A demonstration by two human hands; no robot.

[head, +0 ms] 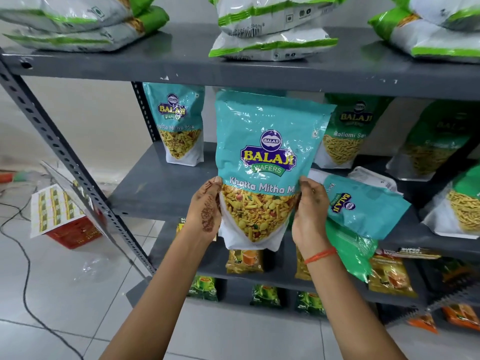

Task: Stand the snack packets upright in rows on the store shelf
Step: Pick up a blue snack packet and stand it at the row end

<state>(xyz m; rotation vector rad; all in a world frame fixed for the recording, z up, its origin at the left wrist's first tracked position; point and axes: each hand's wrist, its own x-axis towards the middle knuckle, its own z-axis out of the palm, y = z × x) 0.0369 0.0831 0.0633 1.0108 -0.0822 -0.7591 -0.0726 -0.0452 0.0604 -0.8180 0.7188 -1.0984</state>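
A teal Khatta Mitha Mix packet (267, 162) is upright, held clear in front of the grey shelf (161, 185); another (179, 123) stands at its rear-left; a third (363, 206) lies flat rightward.

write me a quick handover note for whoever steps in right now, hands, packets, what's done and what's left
Left hand and right hand: both grip the sides of one teal Khatta Mitha packet, held upright in front of the middle shelf, not yet set down.
Done: one teal packet stands at the back left; green sev packets stand at the right.
Left: place the held packet; a teal packet lying flat on the shelf still needs standing.
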